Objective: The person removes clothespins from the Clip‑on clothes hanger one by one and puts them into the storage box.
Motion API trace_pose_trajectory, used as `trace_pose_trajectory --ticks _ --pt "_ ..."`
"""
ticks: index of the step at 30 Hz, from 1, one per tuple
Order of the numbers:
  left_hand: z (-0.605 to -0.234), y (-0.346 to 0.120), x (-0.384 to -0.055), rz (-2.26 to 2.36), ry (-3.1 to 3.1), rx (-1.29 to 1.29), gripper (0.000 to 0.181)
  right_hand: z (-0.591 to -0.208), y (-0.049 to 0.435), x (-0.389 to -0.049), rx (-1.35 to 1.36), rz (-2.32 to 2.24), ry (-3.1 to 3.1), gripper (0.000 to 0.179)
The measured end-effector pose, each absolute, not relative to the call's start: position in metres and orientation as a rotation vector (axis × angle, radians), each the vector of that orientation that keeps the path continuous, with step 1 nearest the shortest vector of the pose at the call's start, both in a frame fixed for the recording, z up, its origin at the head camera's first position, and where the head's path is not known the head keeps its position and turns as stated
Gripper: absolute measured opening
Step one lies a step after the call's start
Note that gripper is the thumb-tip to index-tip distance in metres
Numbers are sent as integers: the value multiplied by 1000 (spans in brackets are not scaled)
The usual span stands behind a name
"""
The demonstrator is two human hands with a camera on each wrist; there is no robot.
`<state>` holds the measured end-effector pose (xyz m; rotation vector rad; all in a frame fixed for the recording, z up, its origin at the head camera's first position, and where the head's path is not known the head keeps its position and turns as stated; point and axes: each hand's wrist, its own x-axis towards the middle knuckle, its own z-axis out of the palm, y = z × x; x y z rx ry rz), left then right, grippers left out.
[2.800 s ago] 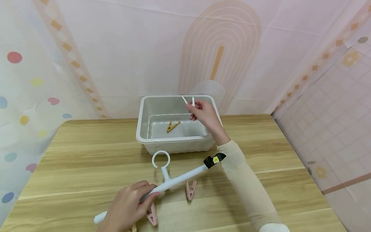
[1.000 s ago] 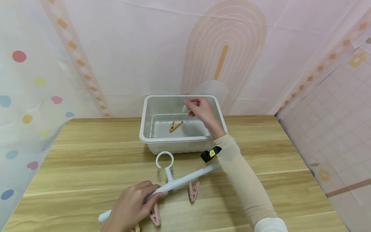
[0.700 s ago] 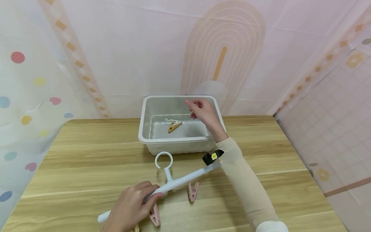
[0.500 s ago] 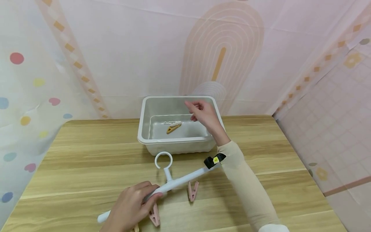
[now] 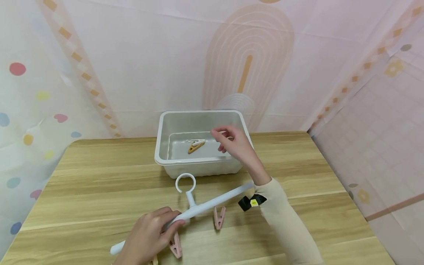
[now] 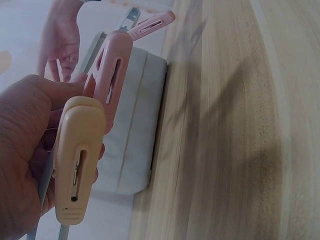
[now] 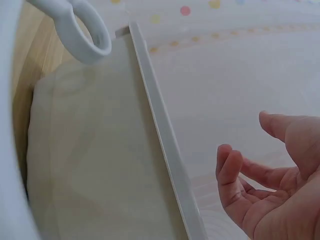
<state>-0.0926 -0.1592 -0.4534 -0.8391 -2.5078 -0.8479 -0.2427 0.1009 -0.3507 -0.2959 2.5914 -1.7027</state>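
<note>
My left hand [image 5: 150, 235] grips the bar of a pale blue clothes hanger [image 5: 212, 203], whose hook [image 5: 185, 176] points up and away from me. Below the bar hang a pink clothespin [image 5: 175, 246] beside my fingers and another pink clothespin [image 5: 218, 218] farther right. A beige clothespin [image 6: 80, 160] shows large in the left wrist view, close to my palm. My right hand [image 5: 235, 144] holds nothing, hovering over the right front rim of a grey plastic bin [image 5: 202, 169], thumb and fingers apart. Inside the bin lie a yellow clothespin [image 5: 195, 147] and a white clothespin [image 5: 196, 141], touching or overlapping.
The bin stands at the back of a wooden table [image 5: 109, 176], near a patterned cloth backdrop [image 5: 159, 66]. Its front wall is just behind the hanger hook. My right forearm, with a black wrist camera [image 5: 251, 201], passes by the hanger's right end.
The white clothespin, earlier pinched in my right hand above the bin, has dropped beside the yellow one. My right hand has since come lower and back toward me. The left hand keeps its hold.
</note>
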Motion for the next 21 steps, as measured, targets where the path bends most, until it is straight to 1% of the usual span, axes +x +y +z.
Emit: trace_pose_trajectory --ticks 14,21 --pt "-452 -161 -100 -840 -2498 -843 10 -361 117 -199 -301 -1808 2533 27" --pt "-451 -162 -103 -835 -2490 -852 10 -368 120 -182 -280 -1780 2525 32"
